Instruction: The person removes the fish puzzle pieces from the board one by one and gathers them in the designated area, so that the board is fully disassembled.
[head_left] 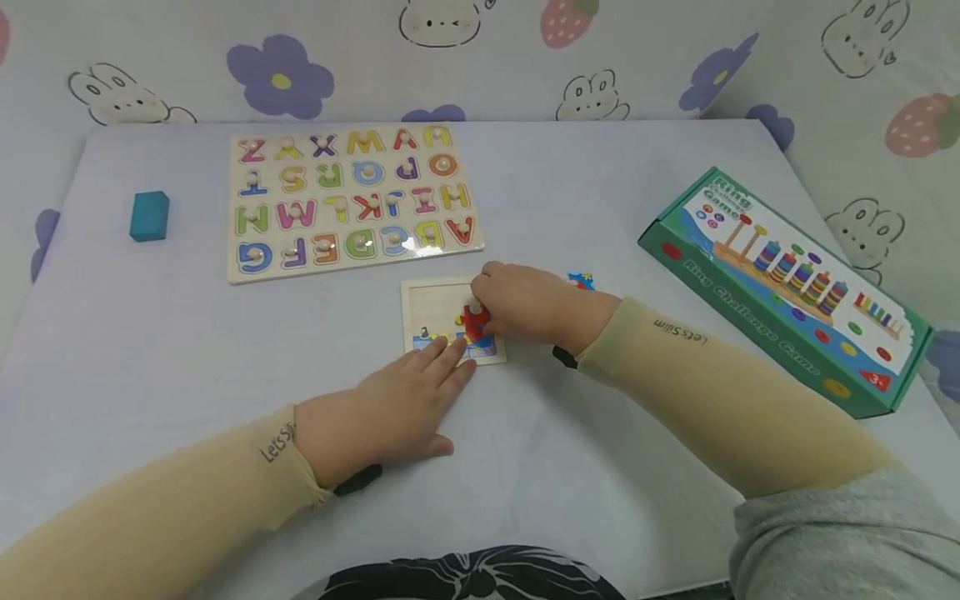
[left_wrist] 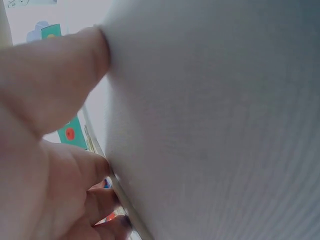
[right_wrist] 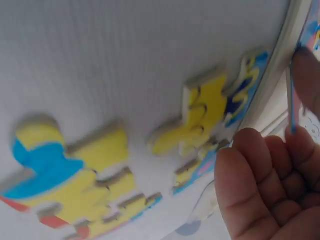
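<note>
A small wooden puzzle tray point(head_left: 408, 304) lies in the middle of the table, with blue-patterned pieces along its near side. My left hand point(head_left: 390, 412) lies with spread, fairly straight fingers on the tray's near edge. Over the tray's right side, my right hand point(head_left: 528, 304) pinches a reddish jigsaw piece point(right_wrist: 293, 102) between thumb and finger; the right wrist view shows it nearly edge-on, tilted up by the tray's frame. Red artwork point(head_left: 474, 323) shows just below those fingers in the head view. Several loose yellow-and-blue jigsaw pieces point(right_wrist: 100, 160) lie beside the tray, mostly hidden by the right arm from above.
Behind the tray lies a wooden alphabet board point(head_left: 352, 196) with knobbed letters. A teal block point(head_left: 150, 216) sits at the far left. On the right stands a green ring game box point(head_left: 787, 292) at an angle. One loose piece point(head_left: 581, 281) peeks out beyond the right wrist.
</note>
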